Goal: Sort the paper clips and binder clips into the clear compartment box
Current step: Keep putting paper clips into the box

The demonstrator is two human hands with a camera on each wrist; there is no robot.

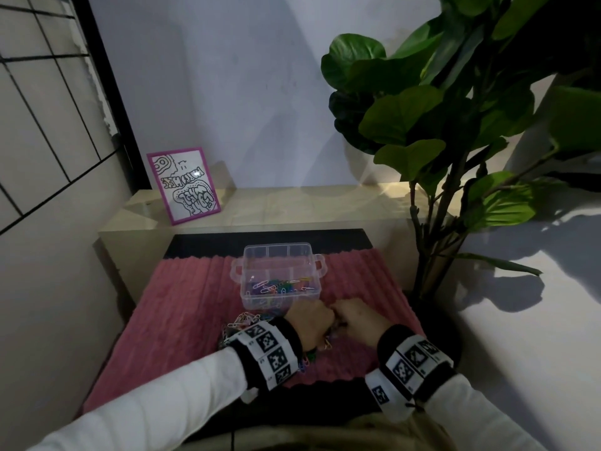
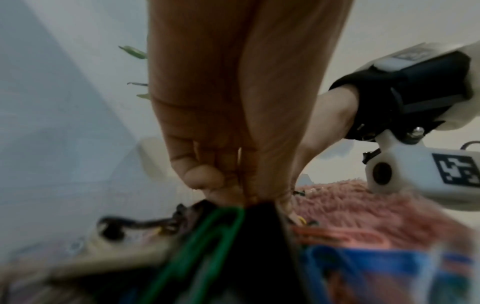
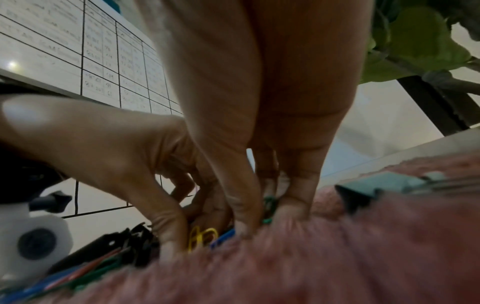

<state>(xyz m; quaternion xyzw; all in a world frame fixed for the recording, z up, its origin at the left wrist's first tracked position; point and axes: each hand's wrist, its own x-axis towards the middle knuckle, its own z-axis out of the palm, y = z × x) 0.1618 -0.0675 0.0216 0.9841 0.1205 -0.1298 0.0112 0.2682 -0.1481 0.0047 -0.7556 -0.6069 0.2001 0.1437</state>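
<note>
The clear compartment box (image 1: 279,255) stands open on the pink mat (image 1: 195,288), with coloured paper clips (image 1: 276,286) in its front compartments. In front of it lies a loose pile of clips (image 1: 245,320). Both hands are down at the pile, knuckles up. My left hand (image 1: 317,319) curls its fingers (image 2: 205,176) onto a black binder clip (image 2: 259,222) and a green paper clip (image 2: 207,236). My right hand (image 1: 349,315) pinches a green paper clip (image 3: 269,202) between thumb and fingers against the mat. A yellow paper clip (image 3: 201,236) and black binder clips (image 3: 135,240) lie under the left fingers.
A purple-framed picture (image 1: 183,185) leans on the beige shelf (image 1: 292,206) behind the mat. A large leafy plant (image 1: 455,125) rises at the right. A white wall (image 1: 48,288) closes the left side and a white surface (image 1: 520,320) lies to the right.
</note>
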